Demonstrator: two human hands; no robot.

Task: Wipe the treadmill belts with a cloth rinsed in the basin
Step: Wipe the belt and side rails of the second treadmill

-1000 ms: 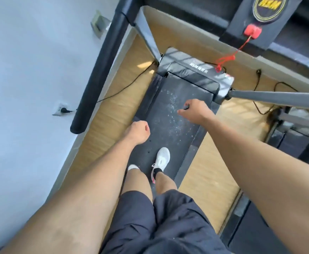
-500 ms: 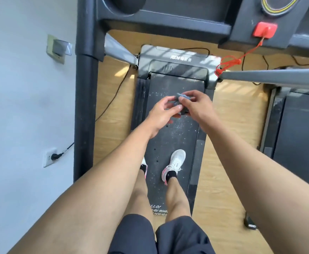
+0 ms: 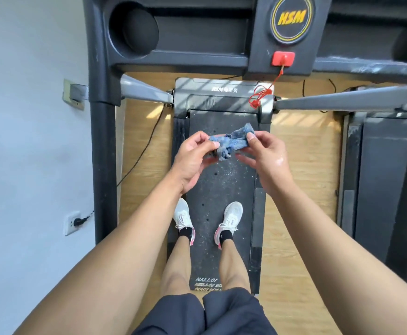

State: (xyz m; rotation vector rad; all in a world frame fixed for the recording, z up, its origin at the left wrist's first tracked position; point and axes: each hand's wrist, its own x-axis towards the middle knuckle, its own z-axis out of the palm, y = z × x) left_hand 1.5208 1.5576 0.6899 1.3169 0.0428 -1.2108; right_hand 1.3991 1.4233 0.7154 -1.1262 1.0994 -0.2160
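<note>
Seen from above, a person's left hand [image 3: 194,157] pinches one end of a bunched blue cloth [image 3: 232,142] between thumb and fingertips. The right hand [image 3: 266,155] pinches the other end the same way. The cloth is held in the air between them, its long axis running left to right, with a loose clump hanging from the middle.

Directly beneath the hands lies the black treadmill belt [image 3: 221,184], flecked with pale specks. Its length runs straight away from the person, at right angles to the cloth. Both hands look about equally near it, so wiping probably means lowering the cloth straight down. The person's white shoes [image 3: 232,215] stand on the belt, nearer the body. A second treadmill [image 3: 386,177] sits to the right.
</note>
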